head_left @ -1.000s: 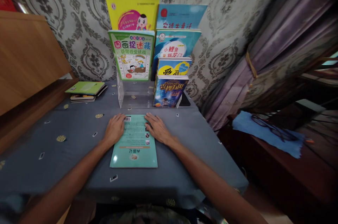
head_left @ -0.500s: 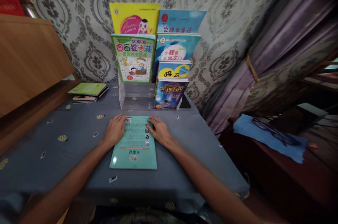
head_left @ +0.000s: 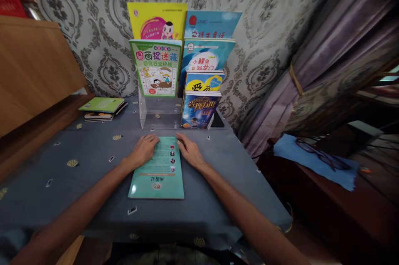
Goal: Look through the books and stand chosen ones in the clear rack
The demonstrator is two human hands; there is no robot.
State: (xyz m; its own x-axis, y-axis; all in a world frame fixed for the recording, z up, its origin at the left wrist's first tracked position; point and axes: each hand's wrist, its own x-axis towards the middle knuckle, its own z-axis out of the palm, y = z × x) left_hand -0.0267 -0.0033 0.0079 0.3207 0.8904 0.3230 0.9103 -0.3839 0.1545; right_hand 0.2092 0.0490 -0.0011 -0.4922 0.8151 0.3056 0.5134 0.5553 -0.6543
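A turquoise book (head_left: pixel 157 179) lies flat on the table, its small pictures and printed text upside down to me. Over its upper left corner rests my left hand (head_left: pixel 144 149), fingers stretched out and covering the barcode area. My right hand (head_left: pixel 190 151) is at the upper right edge of the same book, its fingers extended and the thumb close to the cover. Neither hand is wrapped round the book. The fingertips' exact contact at the far edge is hard to make out.
Behind the book, a clear acrylic stand (head_left: pixel 142 111) holds several upright books, including a green one (head_left: pixel 158 69) and a dark blue one (head_left: pixel 199 111). A small stack of books (head_left: pixel 102 106) lies left, near a wooden cabinet (head_left: pixel 37 69). Glasses (head_left: pixel 324 154) rest on blue cloth at right.
My left hand has slid right, further over the book's upper corner, hiding the barcode. My right hand has shifted slightly at the upper right edge. The book stays in place.
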